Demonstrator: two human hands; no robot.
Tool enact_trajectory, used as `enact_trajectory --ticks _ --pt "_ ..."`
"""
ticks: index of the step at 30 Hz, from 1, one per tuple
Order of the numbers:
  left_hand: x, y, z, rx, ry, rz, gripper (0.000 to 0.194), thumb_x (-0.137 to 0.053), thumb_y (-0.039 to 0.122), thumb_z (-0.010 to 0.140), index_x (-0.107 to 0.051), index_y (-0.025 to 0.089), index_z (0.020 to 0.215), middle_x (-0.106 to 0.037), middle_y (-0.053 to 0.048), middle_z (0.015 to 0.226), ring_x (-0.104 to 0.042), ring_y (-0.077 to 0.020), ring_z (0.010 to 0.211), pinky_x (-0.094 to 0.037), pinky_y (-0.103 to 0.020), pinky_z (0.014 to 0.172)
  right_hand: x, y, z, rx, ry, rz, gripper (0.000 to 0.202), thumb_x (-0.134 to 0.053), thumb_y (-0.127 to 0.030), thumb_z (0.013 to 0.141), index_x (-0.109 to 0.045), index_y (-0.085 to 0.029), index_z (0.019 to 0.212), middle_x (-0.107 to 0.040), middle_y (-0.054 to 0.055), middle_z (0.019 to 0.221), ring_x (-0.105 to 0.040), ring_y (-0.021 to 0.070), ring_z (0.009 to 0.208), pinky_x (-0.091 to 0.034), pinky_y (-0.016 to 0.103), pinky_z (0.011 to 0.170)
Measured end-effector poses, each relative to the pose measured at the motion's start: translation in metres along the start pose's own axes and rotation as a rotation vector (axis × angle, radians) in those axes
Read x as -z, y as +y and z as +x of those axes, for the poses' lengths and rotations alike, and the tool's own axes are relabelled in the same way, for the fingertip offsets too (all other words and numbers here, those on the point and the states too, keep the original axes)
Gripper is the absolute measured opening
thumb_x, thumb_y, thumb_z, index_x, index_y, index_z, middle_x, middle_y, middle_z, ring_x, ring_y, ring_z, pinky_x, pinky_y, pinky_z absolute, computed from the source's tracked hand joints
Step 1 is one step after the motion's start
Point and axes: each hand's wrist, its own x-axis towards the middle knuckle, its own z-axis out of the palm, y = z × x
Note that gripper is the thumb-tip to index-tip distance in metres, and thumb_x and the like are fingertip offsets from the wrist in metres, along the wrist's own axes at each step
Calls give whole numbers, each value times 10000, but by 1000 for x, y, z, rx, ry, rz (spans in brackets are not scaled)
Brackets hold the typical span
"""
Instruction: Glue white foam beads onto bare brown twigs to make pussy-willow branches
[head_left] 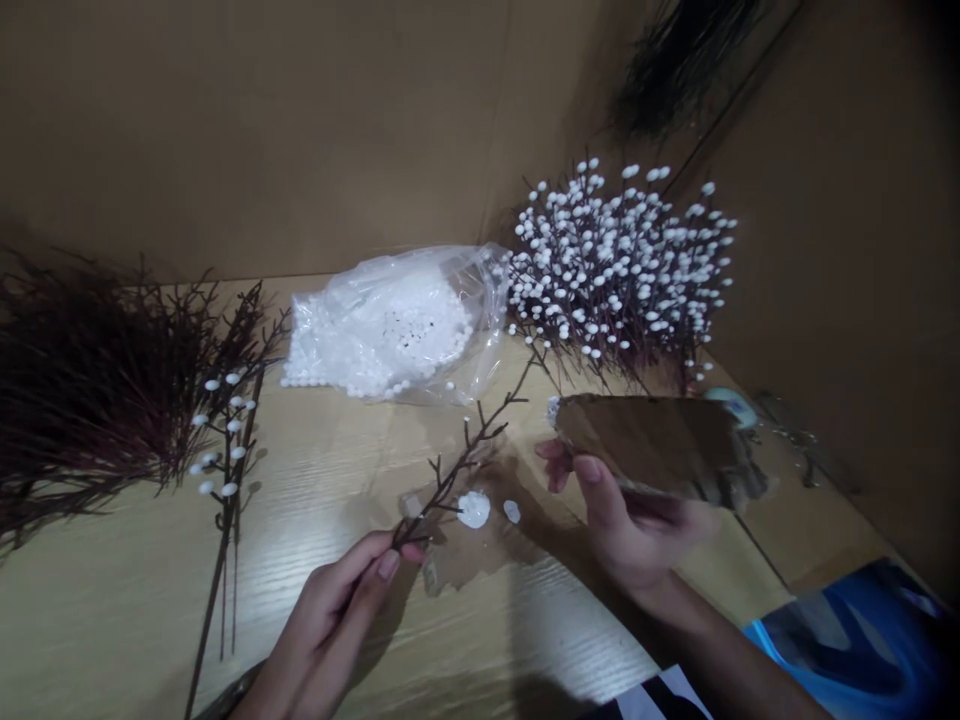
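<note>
Head view: the left hand [352, 590] pinches a bare brown branch [450, 470] between thumb and fingers near its lower end, the grip closed around the stem. The branch is held over the middle of the wooden table [112, 620], its long axis running diagonally from the hand at lower left to the forked tip at upper right, so that it points away from the person and to the right. Short side twigs stick out along both sides, and one near the middle carries a small white spot at its end.

The right hand [637, 520] is partly closed on a flat brown slab [645, 445] with ragged edges, thumb on the near edge and the other fingers partly hidden. The slab's long axis lies roughly left to right, dipping slightly toward the right.

Between the hands, a torn brown sheet [480, 560] lies on the table, with a round white blob [473, 510] and a smaller white patch [511, 512] just beside it. Beyond the branch sits a clear bag [397, 330] of white beads. To its right stands a thick bundle of bead-tipped branches [615, 270], pointing mostly upward. At left, a white-beaded sprig [229, 460] points away from the person, beside a heap of dark bare branches [112, 400].
</note>
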Motion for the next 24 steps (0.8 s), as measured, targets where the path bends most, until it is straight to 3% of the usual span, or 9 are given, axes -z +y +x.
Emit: enact_trajectory --ticks 5,7,10,14,19,24 --pt "-1 -2 -1 62 46 -31 434 -449 570 973 -711 224 981 -619 24 601 -564 -154 554 -456 -197 505 2 3 3 -71 -108 31 93 -679 -210 878 -767 -222 847 -792 50 860 -753 215 766 -626 356 688" --pt "-1 -3 -2 77 52 -59 444 -460 586 962 -713 222 994 -566 34 543 -527 -153 501 -421 -201 448 3 4 5 -96 -150 6 98 -673 -231 880 -765 -206 855 -784 61 874 -739 209 747 -612 359 699" --pt "-1 -4 -5 71 75 -84 446 -471 595 954 -718 232 1035 -579 25 557 -539 -166 503 -434 -214 439 1 3 10 -153 -161 -15 197 -658 -286 886 -732 -190 730 -737 36 744 -671 161 614 -561 290 585" --pt "-1 -3 -6 42 86 -96 440 -481 596 948 -722 239 1036 -599 16 583 -544 -167 514 -438 -215 440 -2 4 13 -293 -129 3 421 -646 -354 890 -600 -177 511 -542 -28 488 -512 99 454 -430 219 449" --pt "-1 2 -3 68 105 -96 478 -493 633 924 -712 210 961 -595 13 611 -507 -155 529 -426 -214 470 0 19 10 -429 -179 143 433 -671 -402 876 -567 -177 521 -513 -34 509 -468 100 503 -411 231 483" --pt "-2 3 -2 88 108 -66 475 -502 639 909 -722 220 936 -653 -9 717 -557 -181 647 -465 -228 573 -1 18 8 -445 -238 151 458 -660 -417 885 -528 -183 514 -459 -54 476 -425 90 463 -353 229 447"
